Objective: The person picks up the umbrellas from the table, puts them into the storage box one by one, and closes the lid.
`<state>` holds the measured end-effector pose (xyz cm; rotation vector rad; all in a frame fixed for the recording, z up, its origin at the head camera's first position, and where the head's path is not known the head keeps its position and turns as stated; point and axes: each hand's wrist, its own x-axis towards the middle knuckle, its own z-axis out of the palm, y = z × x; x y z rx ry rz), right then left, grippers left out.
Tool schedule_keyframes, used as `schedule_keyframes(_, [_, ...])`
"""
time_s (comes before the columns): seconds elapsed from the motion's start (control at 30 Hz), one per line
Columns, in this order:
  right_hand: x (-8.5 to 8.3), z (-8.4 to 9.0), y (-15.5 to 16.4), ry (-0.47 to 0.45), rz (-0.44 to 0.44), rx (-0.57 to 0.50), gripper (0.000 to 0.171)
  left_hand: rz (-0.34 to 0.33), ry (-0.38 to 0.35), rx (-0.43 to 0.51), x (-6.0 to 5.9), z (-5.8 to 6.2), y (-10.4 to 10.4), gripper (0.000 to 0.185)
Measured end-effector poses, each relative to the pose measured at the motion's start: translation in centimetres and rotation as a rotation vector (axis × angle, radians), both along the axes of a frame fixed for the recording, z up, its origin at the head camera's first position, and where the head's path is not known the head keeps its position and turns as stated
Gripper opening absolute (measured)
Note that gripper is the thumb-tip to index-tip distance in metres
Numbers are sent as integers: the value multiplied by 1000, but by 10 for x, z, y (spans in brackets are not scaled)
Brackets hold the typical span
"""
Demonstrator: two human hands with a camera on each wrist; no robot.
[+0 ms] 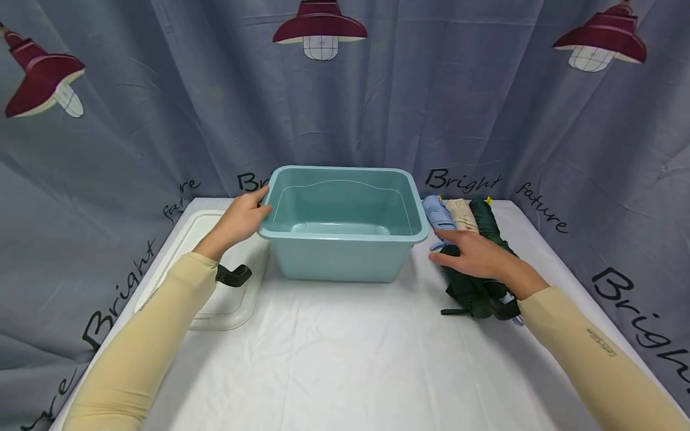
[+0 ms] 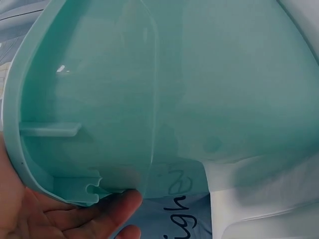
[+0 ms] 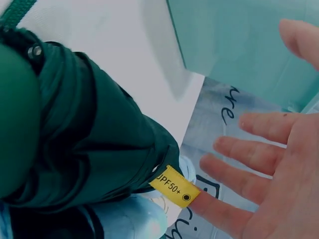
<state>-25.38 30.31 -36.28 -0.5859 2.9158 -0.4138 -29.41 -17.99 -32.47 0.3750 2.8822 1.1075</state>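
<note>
Right now the right hand [image 1: 477, 256] lies with relaxed, spread fingers on top of the dark green folded umbrella [image 1: 474, 287], the nearest of a bundle resting on the surface just right of the teal tub [image 1: 345, 254]. The umbrella's long axis runs near to far, its handle toward the person, so the tub lies directly to its left. The left hand [image 1: 242, 218] grips the tub's left rim, fingers curled under the lip. A light blue umbrella [image 1: 438, 216] and a beige umbrella [image 1: 462, 216] lie alongside the green one.
</note>
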Motion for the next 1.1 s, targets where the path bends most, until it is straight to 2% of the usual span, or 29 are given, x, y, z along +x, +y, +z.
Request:
schedule_keyframes(0.3, [8,2,8,33,-67,82,80,30,-2,-1,2,2,3,65])
schedule_keyframes(0.53, [12,-4,14,38,-92,111,77,64,-54,-48,-6,7,2,73])
schedule_keyframes(0.77, [12,-12,15,4,-128,142,74,84,-19,-101,-16,8,9,77])
schedule_keyframes(0.9, [9,-17,14,-3,-131,151,74,86,-6,-147,-18,6,12,82])
schedule_keyframes(1.1, [5,-26,8,13,-107,178,72,79,-72,-120,-16,5,13,81])
